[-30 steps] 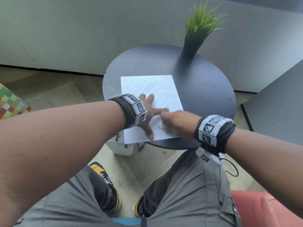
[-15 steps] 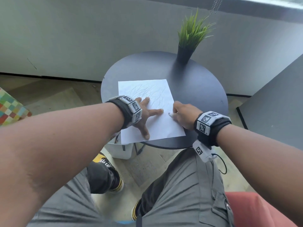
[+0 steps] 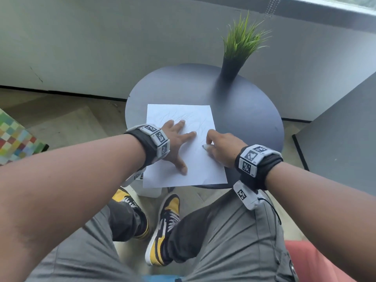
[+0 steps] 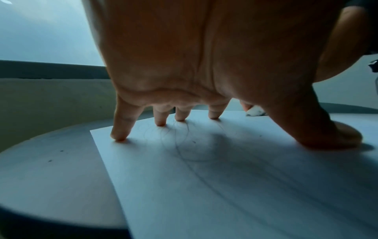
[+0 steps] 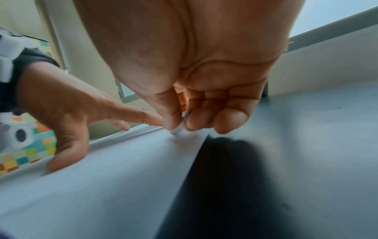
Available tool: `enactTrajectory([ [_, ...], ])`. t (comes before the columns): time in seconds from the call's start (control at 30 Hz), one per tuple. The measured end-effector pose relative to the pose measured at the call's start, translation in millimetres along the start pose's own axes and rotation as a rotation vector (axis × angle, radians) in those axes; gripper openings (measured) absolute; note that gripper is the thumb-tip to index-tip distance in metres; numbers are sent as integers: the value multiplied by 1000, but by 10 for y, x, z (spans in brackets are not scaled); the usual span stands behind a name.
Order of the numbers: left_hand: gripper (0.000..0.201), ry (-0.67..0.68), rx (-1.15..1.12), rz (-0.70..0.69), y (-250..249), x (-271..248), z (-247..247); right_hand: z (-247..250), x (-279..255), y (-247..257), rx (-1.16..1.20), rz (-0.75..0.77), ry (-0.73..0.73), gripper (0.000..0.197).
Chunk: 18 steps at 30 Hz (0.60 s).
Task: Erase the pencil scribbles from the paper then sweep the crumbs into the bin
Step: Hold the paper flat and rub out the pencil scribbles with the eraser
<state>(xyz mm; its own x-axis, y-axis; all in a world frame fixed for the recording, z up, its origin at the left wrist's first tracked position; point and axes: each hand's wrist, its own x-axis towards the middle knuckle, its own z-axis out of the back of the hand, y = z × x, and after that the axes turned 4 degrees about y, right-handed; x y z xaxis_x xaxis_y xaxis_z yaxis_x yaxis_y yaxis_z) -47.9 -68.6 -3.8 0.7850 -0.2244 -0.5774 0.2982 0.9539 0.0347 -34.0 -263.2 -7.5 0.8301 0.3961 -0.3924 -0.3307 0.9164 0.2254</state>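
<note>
A white sheet of paper (image 3: 195, 169) with faint pencil scribbles (image 3: 179, 117) across its far half lies on the round dark table (image 3: 254, 119). My left hand (image 3: 177, 143) presses flat on the paper (image 4: 225, 186) with its fingers spread. My right hand (image 3: 219, 149) sits at the paper's right edge and pinches a small white eraser (image 3: 205, 147) between thumb and fingers. The eraser's (image 5: 180, 126) tip touches the paper (image 5: 102, 177). A white bin (image 3: 149, 191) shows partly below the table's near-left edge.
A potted green plant (image 3: 238, 49) stands at the table's far side. A grey wall runs behind, and a dark grey panel (image 3: 341, 143) stands at right. My legs and yellow-black shoes (image 3: 162, 226) are below the table. A chequered coloured block (image 3: 14, 137) sits left.
My right hand with the eraser moved from the paper's near middle out to its right edge. The left hand stays pressed on the sheet. My head view lifted and my feet shifted.
</note>
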Motion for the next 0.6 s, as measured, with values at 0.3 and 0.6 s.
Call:
enactTrajectory([
  [0.3,137,67,96,-7,-56,36,82,130,312,-13,-29,129,-27,24],
  [0.6,147,94,101,-5,-39,174,66,178,324,-68,-122,231,8,21],
])
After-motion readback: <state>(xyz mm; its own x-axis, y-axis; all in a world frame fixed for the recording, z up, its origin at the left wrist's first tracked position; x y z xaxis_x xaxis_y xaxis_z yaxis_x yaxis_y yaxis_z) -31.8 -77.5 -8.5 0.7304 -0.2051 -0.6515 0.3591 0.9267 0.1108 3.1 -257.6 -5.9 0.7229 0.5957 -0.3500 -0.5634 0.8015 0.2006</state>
